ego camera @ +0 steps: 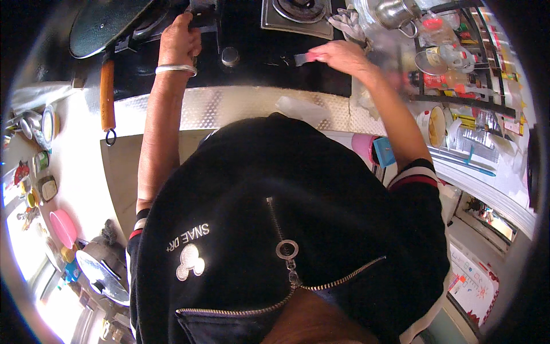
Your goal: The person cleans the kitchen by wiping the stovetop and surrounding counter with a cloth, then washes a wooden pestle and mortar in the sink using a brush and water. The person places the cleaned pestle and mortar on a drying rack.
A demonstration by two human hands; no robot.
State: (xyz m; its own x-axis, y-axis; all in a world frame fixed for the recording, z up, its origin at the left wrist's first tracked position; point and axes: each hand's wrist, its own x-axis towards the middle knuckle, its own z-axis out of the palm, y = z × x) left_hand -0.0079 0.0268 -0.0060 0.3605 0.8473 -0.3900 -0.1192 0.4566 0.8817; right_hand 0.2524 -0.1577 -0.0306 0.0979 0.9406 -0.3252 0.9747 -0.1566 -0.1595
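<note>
My right hand (343, 56) grips the pinkish-red handle of a small scraper-like tool (304, 58). Its greyish flat end points left, just over the black glass cooktop (266, 77). Pale scraps (281, 61) lie on the glass left of that end. With its fingers curled, my left hand (179, 39) is at the left burner, beside a dark metal burner part (208, 28); whether it grips something there is hidden. A round control knob (230, 56) sits between both hands. Beyond it, toward the right, is the right burner (299, 10) on its square metal plate.
A glass-lidded pan (107, 30) at far left has its wooden handle (108, 94) jutting over the counter edge. Grey gloves (347, 23) lie beside the right burner. A metal jug (397, 17) and a black rack (464, 103) with bottles stand right. A plastic piece (300, 107) rests on the front ledge.
</note>
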